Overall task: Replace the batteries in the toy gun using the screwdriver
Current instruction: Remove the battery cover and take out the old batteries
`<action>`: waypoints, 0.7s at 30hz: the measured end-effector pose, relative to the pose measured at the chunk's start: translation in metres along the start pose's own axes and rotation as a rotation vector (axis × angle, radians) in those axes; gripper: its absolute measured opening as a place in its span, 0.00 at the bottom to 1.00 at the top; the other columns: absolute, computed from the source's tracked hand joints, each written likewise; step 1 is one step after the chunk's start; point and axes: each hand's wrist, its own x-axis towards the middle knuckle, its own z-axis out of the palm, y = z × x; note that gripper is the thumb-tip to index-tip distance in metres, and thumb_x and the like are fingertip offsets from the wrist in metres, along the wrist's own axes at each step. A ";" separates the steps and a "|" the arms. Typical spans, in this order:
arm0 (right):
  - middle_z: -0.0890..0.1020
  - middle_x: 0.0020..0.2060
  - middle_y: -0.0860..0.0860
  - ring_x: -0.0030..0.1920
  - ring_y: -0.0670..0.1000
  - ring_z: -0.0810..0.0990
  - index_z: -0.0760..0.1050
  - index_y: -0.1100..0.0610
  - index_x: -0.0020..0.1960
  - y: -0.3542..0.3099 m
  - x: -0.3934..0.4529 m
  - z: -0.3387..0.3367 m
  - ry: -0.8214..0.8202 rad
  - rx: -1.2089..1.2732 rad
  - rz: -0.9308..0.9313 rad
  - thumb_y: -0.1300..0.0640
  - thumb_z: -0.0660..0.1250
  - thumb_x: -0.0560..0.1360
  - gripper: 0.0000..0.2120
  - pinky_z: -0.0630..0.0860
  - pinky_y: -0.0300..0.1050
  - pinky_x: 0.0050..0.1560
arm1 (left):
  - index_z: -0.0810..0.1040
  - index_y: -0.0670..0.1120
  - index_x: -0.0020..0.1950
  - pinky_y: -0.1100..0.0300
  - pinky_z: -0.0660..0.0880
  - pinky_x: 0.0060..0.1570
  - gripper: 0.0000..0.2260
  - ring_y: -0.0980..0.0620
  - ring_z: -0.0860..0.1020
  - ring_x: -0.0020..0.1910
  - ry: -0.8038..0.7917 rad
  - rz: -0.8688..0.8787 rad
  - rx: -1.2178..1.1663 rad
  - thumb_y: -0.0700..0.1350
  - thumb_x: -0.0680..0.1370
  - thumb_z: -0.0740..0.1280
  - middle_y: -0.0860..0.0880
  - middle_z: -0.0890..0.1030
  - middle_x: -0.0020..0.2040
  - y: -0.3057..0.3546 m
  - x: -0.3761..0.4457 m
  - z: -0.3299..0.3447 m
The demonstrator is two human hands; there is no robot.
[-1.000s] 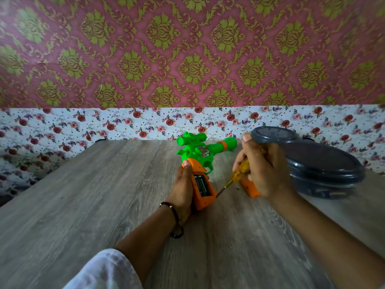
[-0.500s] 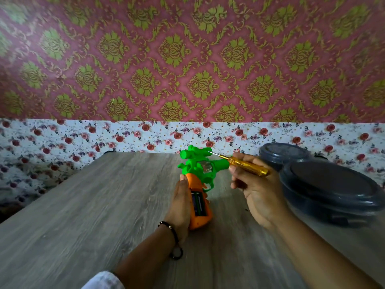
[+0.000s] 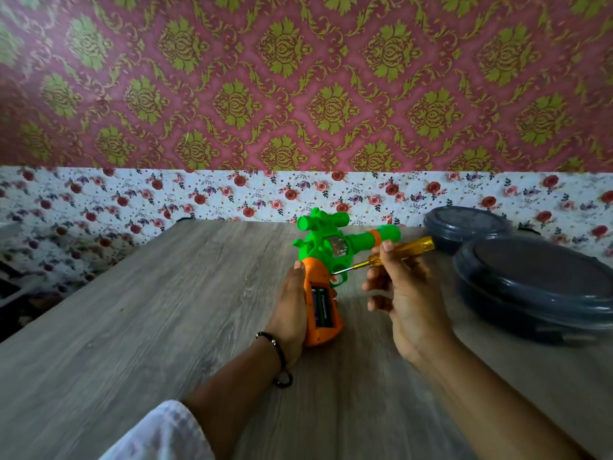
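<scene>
Head view: a person's left hand [image 3: 292, 303] grips the toy gun [image 3: 326, 260] upright on the wooden table [image 3: 132, 327], open battery compartment [image 3: 322, 307] facing up for access, while the right hand [image 3: 403, 290] pinches the yellow screwdriver [image 3: 394, 255], tip near the trigger, apparently ready to pry.

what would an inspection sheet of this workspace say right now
surface: grey wood-grain table, nothing spilled on it
job's things: toy gun with its orange grip open and a battery showing inside; screwdriver tip near the trigger
clutter: two dark round lidded containers at the right
grippers: left hand holds the gun's grip; right hand holds the screwdriver
cables: nothing seen
surroundings: patterned wallpaper above a floral strip
</scene>
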 end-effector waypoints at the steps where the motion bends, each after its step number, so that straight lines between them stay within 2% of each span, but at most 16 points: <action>1: 0.77 0.28 0.50 0.29 0.47 0.76 0.75 0.60 0.49 0.000 -0.001 0.000 -0.007 0.001 0.005 0.47 0.66 0.68 0.18 0.68 0.38 0.21 | 0.67 0.43 0.70 0.62 0.76 0.33 0.29 0.52 0.79 0.39 0.001 0.000 -0.002 0.61 0.80 0.47 0.44 0.79 0.46 0.000 -0.001 0.000; 3: 0.77 0.28 0.51 0.29 0.48 0.76 0.75 0.60 0.48 0.001 -0.003 0.001 -0.027 -0.007 0.010 0.49 0.67 0.69 0.15 0.68 0.38 0.21 | 0.68 0.44 0.70 0.62 0.76 0.32 0.28 0.52 0.79 0.39 0.000 0.000 0.001 0.61 0.80 0.47 0.44 0.79 0.46 0.000 -0.001 0.000; 6: 0.78 0.29 0.51 0.29 0.49 0.75 0.75 0.58 0.44 0.008 -0.003 0.001 -0.049 -0.073 -0.013 0.58 0.68 0.73 0.04 0.69 0.39 0.22 | 0.69 0.43 0.68 0.62 0.76 0.33 0.28 0.52 0.78 0.38 -0.015 -0.006 -0.007 0.60 0.80 0.47 0.44 0.79 0.44 0.000 -0.001 0.001; 9: 0.78 0.29 0.48 0.31 0.48 0.74 0.75 0.57 0.46 0.015 -0.002 -0.001 -0.076 -0.153 -0.074 0.64 0.69 0.72 0.05 0.71 0.43 0.25 | 0.71 0.44 0.65 0.59 0.74 0.37 0.27 0.51 0.78 0.39 -0.023 -0.006 0.008 0.60 0.80 0.46 0.45 0.79 0.44 -0.001 0.001 -0.001; 12: 0.78 0.29 0.48 0.30 0.48 0.74 0.76 0.56 0.46 0.019 -0.001 -0.003 -0.128 -0.251 -0.156 0.64 0.68 0.73 0.05 0.72 0.46 0.29 | 0.73 0.47 0.59 0.59 0.74 0.38 0.23 0.51 0.77 0.39 -0.021 0.000 0.030 0.59 0.80 0.46 0.45 0.79 0.44 -0.002 0.002 -0.002; 15: 0.81 0.32 0.46 0.34 0.47 0.78 0.78 0.51 0.46 0.023 -0.001 -0.005 -0.146 -0.345 -0.218 0.60 0.69 0.73 0.05 0.75 0.48 0.32 | 0.72 0.44 0.65 0.59 0.74 0.38 0.27 0.51 0.78 0.40 -0.013 -0.024 0.019 0.60 0.80 0.47 0.45 0.79 0.45 -0.003 0.003 -0.002; 17: 0.83 0.36 0.45 0.39 0.46 0.82 0.80 0.49 0.45 0.024 -0.001 -0.005 -0.164 -0.422 -0.262 0.53 0.70 0.71 0.03 0.78 0.49 0.37 | 0.69 0.45 0.69 0.59 0.76 0.37 0.27 0.50 0.79 0.42 -0.014 -0.019 0.013 0.61 0.80 0.47 0.44 0.79 0.48 -0.005 0.005 -0.003; 19: 0.84 0.37 0.46 0.40 0.45 0.83 0.80 0.49 0.45 0.025 -0.001 -0.005 -0.188 -0.481 -0.290 0.51 0.69 0.70 0.05 0.79 0.44 0.42 | 0.68 0.46 0.69 0.61 0.77 0.34 0.26 0.51 0.80 0.41 -0.024 -0.015 0.010 0.60 0.80 0.47 0.44 0.79 0.48 -0.004 0.004 -0.003; 21: 0.84 0.36 0.46 0.39 0.44 0.82 0.80 0.52 0.45 0.026 -0.001 -0.003 -0.220 -0.537 -0.308 0.52 0.68 0.69 0.06 0.78 0.41 0.41 | 0.71 0.45 0.67 0.62 0.78 0.35 0.25 0.53 0.81 0.39 -0.060 -0.016 0.014 0.59 0.81 0.45 0.45 0.80 0.49 -0.004 0.003 -0.002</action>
